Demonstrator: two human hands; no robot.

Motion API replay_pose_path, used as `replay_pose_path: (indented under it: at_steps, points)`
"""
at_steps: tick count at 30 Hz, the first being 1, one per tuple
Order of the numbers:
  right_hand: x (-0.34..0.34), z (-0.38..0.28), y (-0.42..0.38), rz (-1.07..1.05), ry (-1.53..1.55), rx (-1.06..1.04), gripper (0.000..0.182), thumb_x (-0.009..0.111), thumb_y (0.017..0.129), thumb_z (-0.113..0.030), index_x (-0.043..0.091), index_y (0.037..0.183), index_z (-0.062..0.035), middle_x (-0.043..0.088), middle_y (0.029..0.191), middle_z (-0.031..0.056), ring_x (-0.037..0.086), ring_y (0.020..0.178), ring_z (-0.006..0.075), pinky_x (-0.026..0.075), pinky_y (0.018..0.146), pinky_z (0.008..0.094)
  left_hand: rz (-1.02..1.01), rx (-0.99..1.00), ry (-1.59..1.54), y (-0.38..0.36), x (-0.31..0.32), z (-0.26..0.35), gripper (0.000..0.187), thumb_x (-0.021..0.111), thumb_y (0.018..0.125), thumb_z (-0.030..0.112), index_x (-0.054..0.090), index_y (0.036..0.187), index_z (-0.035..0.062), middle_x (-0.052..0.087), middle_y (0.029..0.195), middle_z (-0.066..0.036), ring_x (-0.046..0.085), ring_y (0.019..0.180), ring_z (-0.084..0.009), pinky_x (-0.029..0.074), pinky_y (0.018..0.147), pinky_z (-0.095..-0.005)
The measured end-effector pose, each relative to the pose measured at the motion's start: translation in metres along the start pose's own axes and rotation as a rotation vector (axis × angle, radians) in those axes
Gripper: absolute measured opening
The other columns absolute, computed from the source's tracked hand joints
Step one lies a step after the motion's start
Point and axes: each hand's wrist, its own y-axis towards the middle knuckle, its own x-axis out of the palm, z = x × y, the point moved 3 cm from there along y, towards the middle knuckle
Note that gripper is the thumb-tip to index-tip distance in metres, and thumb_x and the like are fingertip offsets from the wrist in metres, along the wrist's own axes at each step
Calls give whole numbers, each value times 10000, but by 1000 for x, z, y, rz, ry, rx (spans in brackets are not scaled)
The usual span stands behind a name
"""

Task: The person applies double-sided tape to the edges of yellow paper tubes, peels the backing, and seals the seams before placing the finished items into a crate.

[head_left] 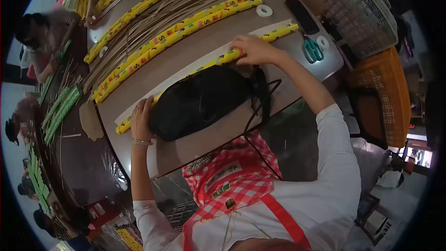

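A long yellow patterned roll lies slantwise across the table, with a pale strip along its far side. My left hand rests on the roll near its left end, fingers closed over it. Farther right, my right hand has its fingers bent over the same roll. Between my hands a black bag with dark cords lies on the table and hides part of the roll.
More yellow rolls and thin brown strips lie beyond. Teal scissors, a white tape ring and a dark flat case are at the right. Other people sit at the left, near green rolls.
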Motion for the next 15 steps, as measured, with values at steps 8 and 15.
replay_pose_path:
  at_steps: [8,15]
  points:
    - [-37,49,-5,316,7,128,243,573,802,-278,617,937,-80,583,906,81,575,842,253,453,727,353,-45,0,20,-3,3,3,569,496,729,-1,403,1281,102,505,1138,-143,499,1033,-321,402,873,-397]
    - [-87,153,-57,643,-35,461,186,583,805,-194,622,941,-73,598,908,94,591,843,225,470,736,318,-86,52,41,-2,0,4,577,513,723,-14,410,1279,103,523,1106,-153,512,1013,-330,409,861,-398]
